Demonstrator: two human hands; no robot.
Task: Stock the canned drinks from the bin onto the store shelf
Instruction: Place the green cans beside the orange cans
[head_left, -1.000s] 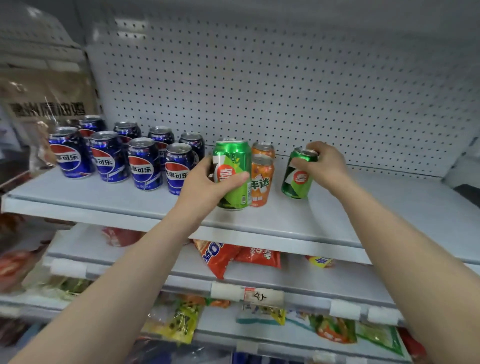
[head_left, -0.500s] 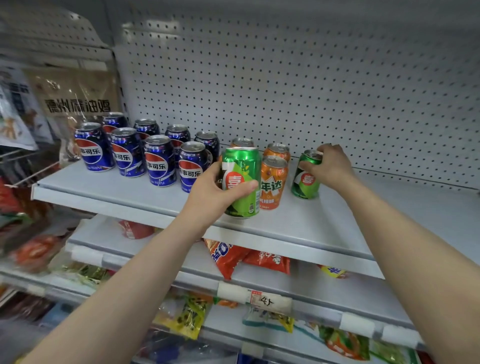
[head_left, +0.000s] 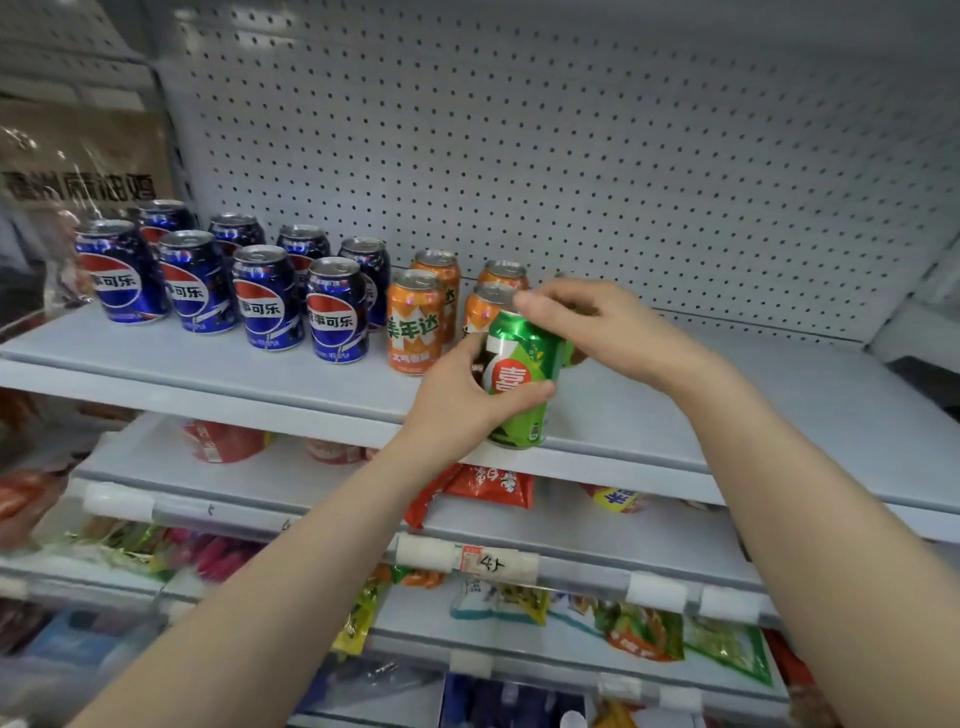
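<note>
left hand (head_left: 467, 395) wrapped round green can (head_left: 519, 384), label facing out, can slightly tilted at front edge of shelf (head_left: 208, 374), just right of orange cans (head_left: 415, 327); resting or lifted, cannot tell. right hand (head_left: 613, 332) curled over its top, sliver of green under palm: holding second can or only steadying, cannot tell. blue cans (head_left: 270, 306) grouped left; flavours kept together, so green likely starts own row. bin out of view.

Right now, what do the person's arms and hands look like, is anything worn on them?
Both are bare. The left forearm and right forearm run uncovered to the frame's bottom edge, with no sleeve in view. The left hand and right hand wear no gloves, and no watch, bracelet or ring shows on what is visible.
</note>
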